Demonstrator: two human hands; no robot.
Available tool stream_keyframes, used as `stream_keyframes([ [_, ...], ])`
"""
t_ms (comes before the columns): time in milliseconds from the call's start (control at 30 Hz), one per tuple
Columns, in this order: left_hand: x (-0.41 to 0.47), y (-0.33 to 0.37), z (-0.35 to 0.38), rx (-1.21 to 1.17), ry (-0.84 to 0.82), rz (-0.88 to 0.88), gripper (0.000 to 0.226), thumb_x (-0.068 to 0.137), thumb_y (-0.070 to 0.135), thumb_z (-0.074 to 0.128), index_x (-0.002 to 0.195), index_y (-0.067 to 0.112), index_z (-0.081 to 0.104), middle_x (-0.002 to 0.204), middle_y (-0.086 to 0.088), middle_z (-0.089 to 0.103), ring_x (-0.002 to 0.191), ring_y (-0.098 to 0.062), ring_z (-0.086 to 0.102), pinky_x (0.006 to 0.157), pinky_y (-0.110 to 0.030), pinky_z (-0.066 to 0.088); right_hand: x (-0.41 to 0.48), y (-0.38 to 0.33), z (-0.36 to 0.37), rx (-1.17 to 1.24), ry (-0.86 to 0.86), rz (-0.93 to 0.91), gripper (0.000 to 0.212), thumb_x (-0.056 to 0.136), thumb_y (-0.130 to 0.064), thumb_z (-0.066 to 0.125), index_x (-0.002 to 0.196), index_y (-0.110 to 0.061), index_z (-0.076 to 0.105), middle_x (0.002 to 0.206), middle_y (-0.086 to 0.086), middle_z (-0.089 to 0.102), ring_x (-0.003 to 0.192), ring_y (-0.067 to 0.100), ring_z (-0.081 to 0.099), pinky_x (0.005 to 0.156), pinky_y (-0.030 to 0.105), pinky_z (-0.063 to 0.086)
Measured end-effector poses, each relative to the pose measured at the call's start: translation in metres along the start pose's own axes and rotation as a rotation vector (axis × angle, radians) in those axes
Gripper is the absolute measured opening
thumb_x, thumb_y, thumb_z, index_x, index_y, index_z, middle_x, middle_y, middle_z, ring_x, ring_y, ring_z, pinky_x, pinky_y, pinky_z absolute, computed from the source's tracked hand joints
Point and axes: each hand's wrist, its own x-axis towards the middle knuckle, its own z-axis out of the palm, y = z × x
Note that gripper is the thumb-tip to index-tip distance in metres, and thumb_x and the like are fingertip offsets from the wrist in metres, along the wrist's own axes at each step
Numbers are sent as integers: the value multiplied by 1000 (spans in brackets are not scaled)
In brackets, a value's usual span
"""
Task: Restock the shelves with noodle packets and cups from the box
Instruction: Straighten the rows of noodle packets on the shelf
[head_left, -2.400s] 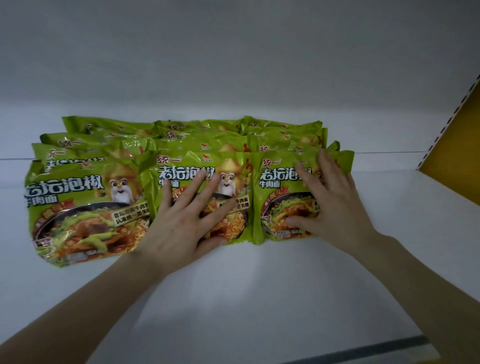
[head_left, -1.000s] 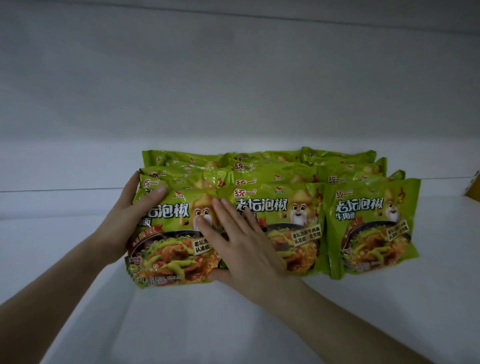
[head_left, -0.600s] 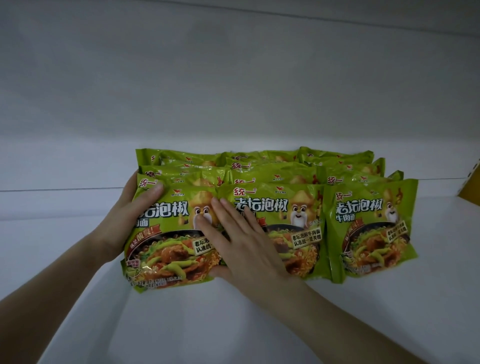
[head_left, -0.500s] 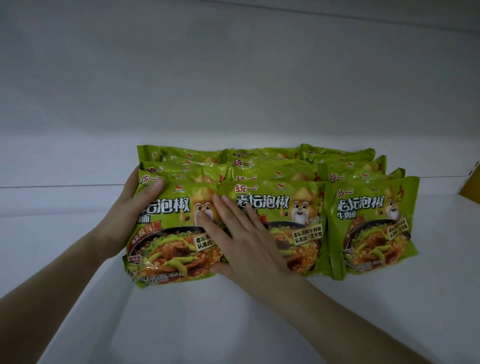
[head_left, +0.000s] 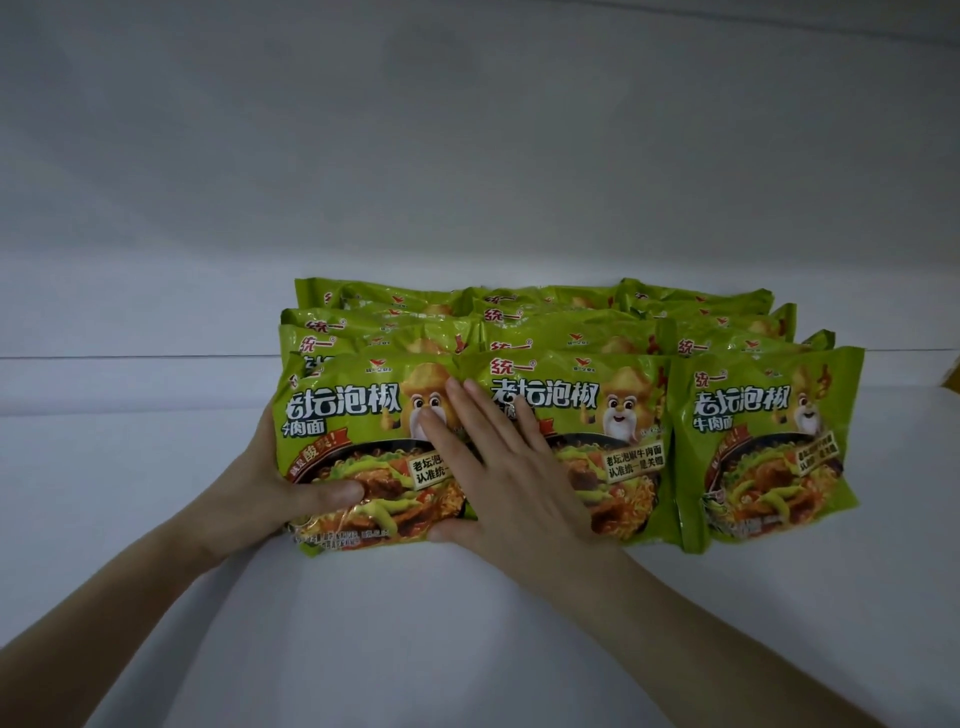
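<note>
Left hand (head_left: 270, 488) clamps outer left edge of front-left packet (head_left: 353, 415). Thumb (head_left: 332, 491) lies on its face, other fingers hidden behind. Right hand (head_left: 504, 478) lies flat, fingers straight, over seam between front-left packet and front-middle packet (head_left: 597, 415). Hands close, front-left packet between them. Packets in three columns on white shelf (head_left: 467, 623), leaning back, faces toward camera, rows running left-right. Front-right packet (head_left: 763, 447) well right of both hands. Likely next: square up left column, left hand nearer. Box not in view.

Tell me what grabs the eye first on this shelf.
A block of bright green noodle packets, three columns wide, sits in the middle of the white shelf. The left hand grips the front-left packet by its edge; the right hand lies flat across its right edge.
</note>
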Motion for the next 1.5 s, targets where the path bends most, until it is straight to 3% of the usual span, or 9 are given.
stream_keyframes([
  [100,1,-2,4,39,51,42,97,56,21,88,135,24,33,111,6,67,94,-9,67,63,-18,54,1,-1,1,10,6,9,113,44,-72,73,135,-18,33,141,9,48,129,23,46,101,50,33],
  [333,-20,7,1,147,216,-61,164,8,62,84,144,43,-7,135,22,36,114,-7,50,80,-28,48,-31,40,-26,67,56,-25,79,68,-55,59,135,-19,37,144,14,41,133,24,27,105,52,23],
  [500,-29,8,16,362,230,-67,137,51,3,85,145,36,-9,113,38,38,96,9,51,87,-28,42,-62,78,-27,40,-8,34,73,71,-47,64,134,-20,38,143,20,40,133,28,26,102,55,25],
  [867,-29,13,31,431,318,-41,134,57,-2,82,146,29,-13,116,42,30,116,-3,41,97,-35,40,-59,81,-17,23,38,26,78,62,-45,79,126,-19,43,136,16,50,126,30,49,99,55,31],
  [933,-32,20,35,482,403,-20,136,53,19,88,147,26,-10,130,42,18,127,0,27,108,-44,32,-66,88,-23,85,55,31,64,78,-50,58,131,-19,40,140,15,46,132,26,38,105,50,32],
  [1000,-34,34,45,794,530,123,125,55,67,73,147,18,5,153,5,16,139,-19,20,109,-54,24,-74,102,-33,138,61,61,61,81,-50,44,133,-19,38,140,15,45,132,23,31,105,49,30],
  [1067,-28,40,65,1123,488,396,97,71,75,46,138,9,25,146,-27,24,134,-40,23,99,-60,29,-86,125,-43,144,54,104,61,78,-47,49,131,-18,40,138,18,46,130,25,32,100,55,31],
  [1200,-8,33,143,1383,236,850,68,70,38,75,127,17,42,140,-20,29,129,-36,29,95,-68,28,-110,172,-56,102,-36,227,73,70,-49,63,131,-20,38,140,23,42,131,30,26,94,64,36],
  [1500,14,13,177,1629,10,640,93,42,4,89,124,24,51,138,-18,47,131,-36,38,82,-68,42,-117,188,-38,53,-114,264,96,44,-45,87,125,-20,43,134,27,48,125,33,29,81,64,44],
])
